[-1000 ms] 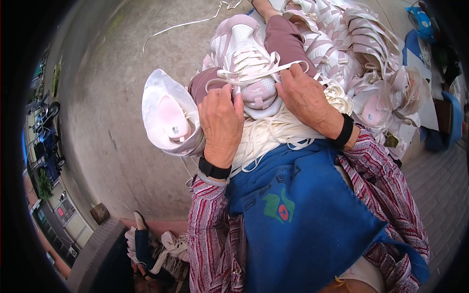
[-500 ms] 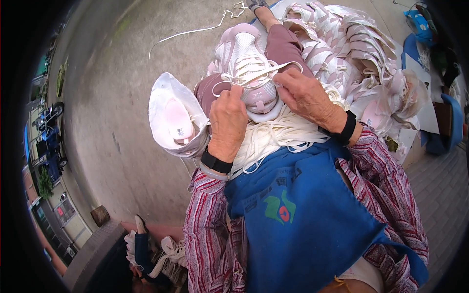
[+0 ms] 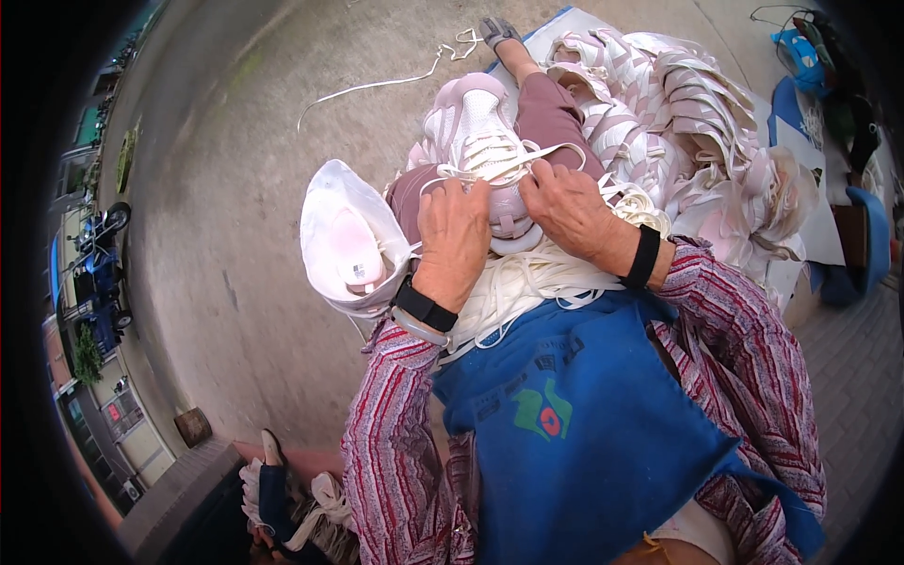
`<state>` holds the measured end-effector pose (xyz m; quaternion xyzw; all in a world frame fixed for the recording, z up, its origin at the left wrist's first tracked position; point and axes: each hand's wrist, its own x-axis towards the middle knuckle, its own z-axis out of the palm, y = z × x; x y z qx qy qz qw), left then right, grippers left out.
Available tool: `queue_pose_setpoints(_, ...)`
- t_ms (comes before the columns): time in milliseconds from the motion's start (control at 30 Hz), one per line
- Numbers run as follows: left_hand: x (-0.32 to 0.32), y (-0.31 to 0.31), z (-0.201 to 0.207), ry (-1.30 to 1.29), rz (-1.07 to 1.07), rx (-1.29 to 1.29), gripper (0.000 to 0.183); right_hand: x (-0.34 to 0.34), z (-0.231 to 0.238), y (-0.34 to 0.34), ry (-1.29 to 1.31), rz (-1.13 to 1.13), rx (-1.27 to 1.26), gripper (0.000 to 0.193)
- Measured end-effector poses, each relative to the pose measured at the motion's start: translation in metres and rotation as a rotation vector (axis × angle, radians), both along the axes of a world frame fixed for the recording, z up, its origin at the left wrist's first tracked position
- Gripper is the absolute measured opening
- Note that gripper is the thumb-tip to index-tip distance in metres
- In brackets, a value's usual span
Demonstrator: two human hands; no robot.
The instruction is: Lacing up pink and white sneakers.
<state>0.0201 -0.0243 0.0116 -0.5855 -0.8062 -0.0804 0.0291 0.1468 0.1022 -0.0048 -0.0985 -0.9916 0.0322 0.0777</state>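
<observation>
2 hands (image 3: pixel 454 234) on pnk/wht shoe (image 3: pixel 482 102)

striped sleeves (image 3: pixel 391 452) — red, white | black wristbands (image 3: pixel 643 256) | pale bangle (image 3: pixel 421 329) | blue apron (image 3: pixel 593 480) — green-red emblem (image 3: pixel 530 414) | maroon trousers (image 3: pixel 553 118)

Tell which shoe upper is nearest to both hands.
The laced upper between left hand and right hand; the white-lined one sits left, others lie piled right.

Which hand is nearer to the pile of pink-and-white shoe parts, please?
Right: the right hand is just left of the pile, while the left hand is farther left, across the shoe.
</observation>
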Motion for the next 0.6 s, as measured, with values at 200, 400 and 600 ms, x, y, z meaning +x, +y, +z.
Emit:
queue_pose_setpoints(200, -0.001, -0.001, -0.007, -0.152, -0.060, 0.212, 0.003, -0.005, 0.002, 0.012, 0.210, 0.195, -0.190, 0.011)
queue_pose_setpoints(400, -0.005, 0.014, 0.030, -0.506, 0.106, 0.494, 0.008, -0.026, 0.061, 0.018, 0.311, -0.151, -1.312, 0.013)
queue_pose_setpoints(600, -0.029, 0.049, 0.037, -1.105, 0.343, 0.411, 0.017, -0.040, 0.042, 0.028, 0.393, -0.363, -1.726, 0.017)
